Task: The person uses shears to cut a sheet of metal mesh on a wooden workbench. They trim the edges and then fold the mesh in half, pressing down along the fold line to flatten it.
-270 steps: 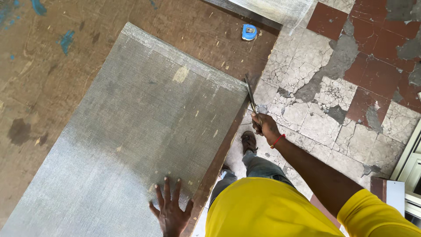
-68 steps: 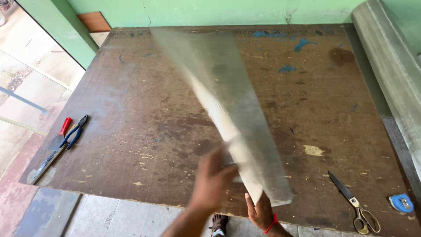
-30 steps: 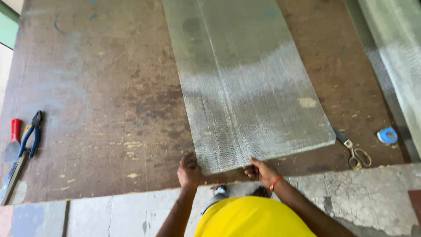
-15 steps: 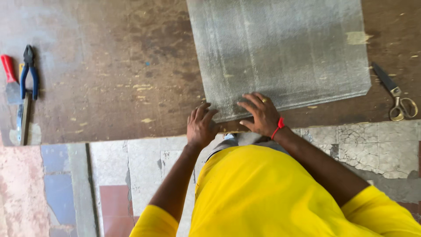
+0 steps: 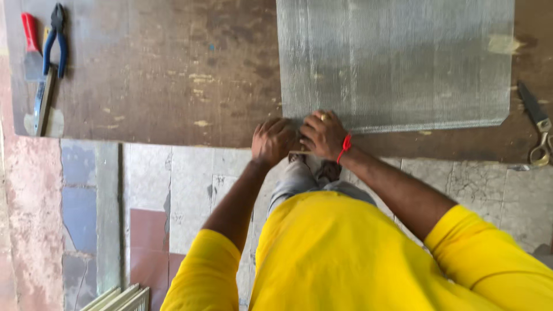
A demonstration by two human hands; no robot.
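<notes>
Both hands have drawn together at the near left corner of the mesh sheet since half a second ago, when they lay apart along its near edge.

Left hand [image 5: 275, 140]: fingers curled, knuckles up, pressed at the sheet's corner; whether it pinches the edge cannot be told. Right hand [image 5: 324, 134]: touching the left, fingers bent down onto the sheet's near edge; red band at the wrist.

Mesh sheet [image 5: 394, 63]: grey, fine-woven, semi-transparent, faint lengthwise creases, one pale patch near its right edge. Lies flat on the brown board [image 5: 167, 75], running out of view at the top.

Scissors [image 5: 536, 124]: right of the sheet, on the board's edge. Blue-handled pliers [image 5: 56, 34] and red-handled scraper [image 5: 31, 46]: well left of the sheet, at the board's far-left corner. Cracked tiled floor [image 5: 173, 178]: below the sheet, past the board's near edge.
</notes>
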